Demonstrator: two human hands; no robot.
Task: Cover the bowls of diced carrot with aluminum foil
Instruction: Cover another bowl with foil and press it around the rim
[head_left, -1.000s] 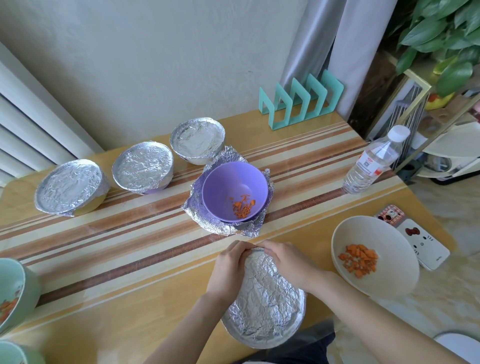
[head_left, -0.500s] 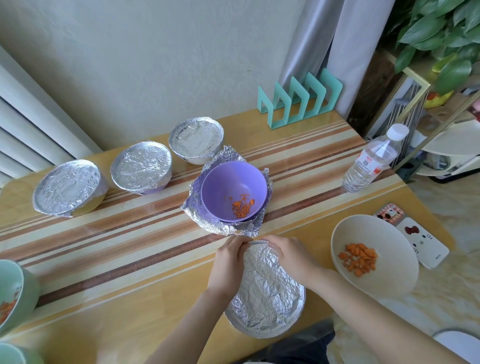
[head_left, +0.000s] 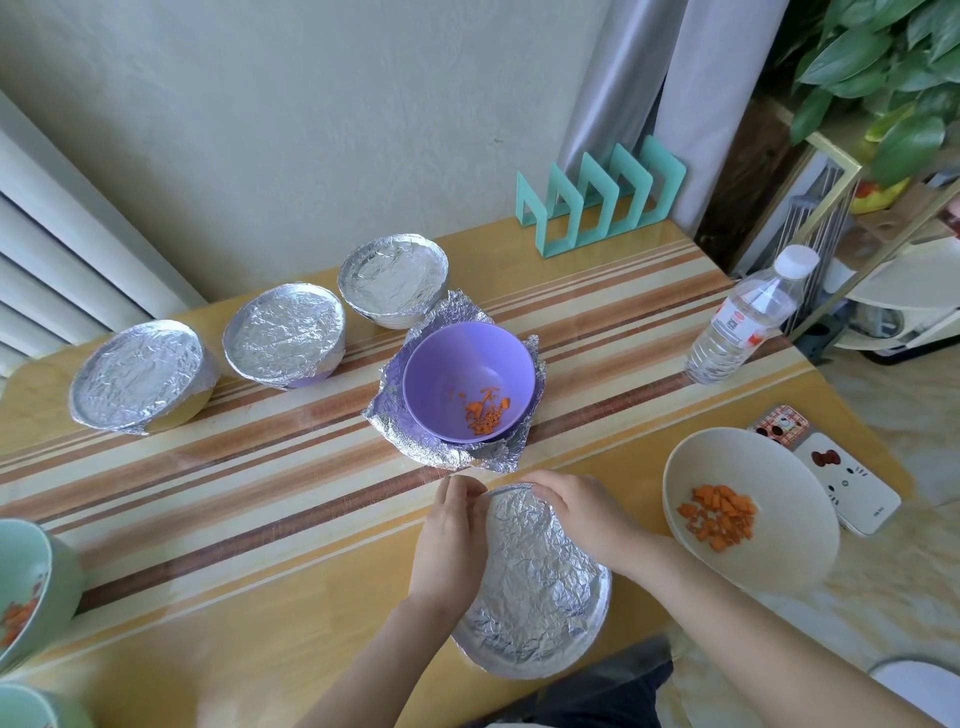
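Left grip (head_left: 449, 525) and right grip (head_left: 576, 512) shown bare, forearms (head_left: 374, 665) left uncovered as far as is seen, dark garment (head_left: 597, 691) glimpsed below the grips

A home: curtain (head_left: 623, 93), houseplant (head_left: 883, 67), dining table (head_left: 208, 545).

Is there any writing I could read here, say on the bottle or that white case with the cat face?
No text can be read.
Label on the water bottle: printed, but too blurred to read.
Small mark near a corner of the white cat-face case: too small to read.
No other writing shows.
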